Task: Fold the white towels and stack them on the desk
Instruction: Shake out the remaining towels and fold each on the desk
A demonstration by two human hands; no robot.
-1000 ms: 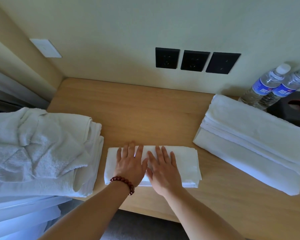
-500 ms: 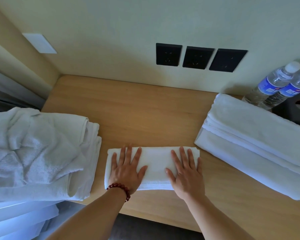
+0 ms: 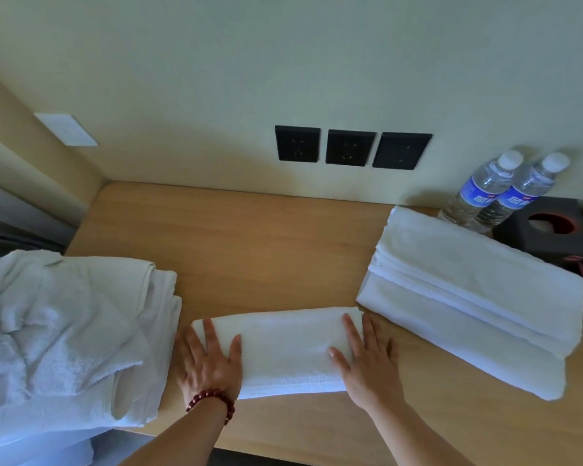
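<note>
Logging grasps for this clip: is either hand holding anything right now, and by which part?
Nothing is gripped. The left hand and right hand lie flat, palms down, on the two ends of the small folded white towel, pressing it onto the wooden desk.

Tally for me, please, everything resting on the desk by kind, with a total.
Folded towel under the hands: 1
Stack of folded towels: 1
Heap of unfolded towels: 1
Water bottles: 2
Dark box: 1
Total: 6
</note>
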